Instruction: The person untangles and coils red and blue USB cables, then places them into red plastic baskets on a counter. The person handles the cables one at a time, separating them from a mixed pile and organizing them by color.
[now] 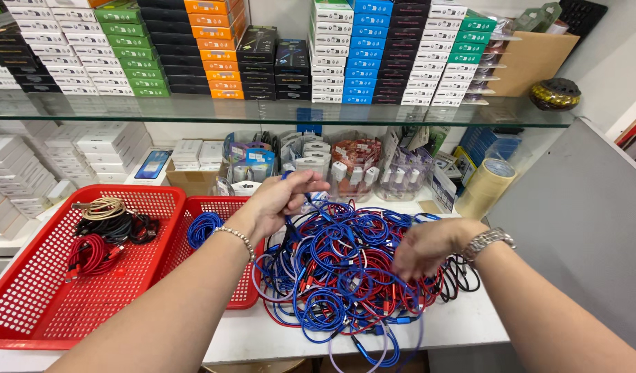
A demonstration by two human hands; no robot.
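Left hand (280, 200): raised above the heap, fingers pinched together on a blue braided cable (311, 202) that trails down from the fingertips.
Right hand (428, 245): palm down, fingers curled into the tangled heap of blue and red cables (338, 276); what they clamp cannot be told.
Heap: directly beneath both sets of fingers, on the white counter (463, 324).
Large red plastic basket (27, 311): well left of the fingers, holding coiled red, black and beige cables.
Small red basket (245, 293): beneath the left wrist, holding one blue coil (204, 228).
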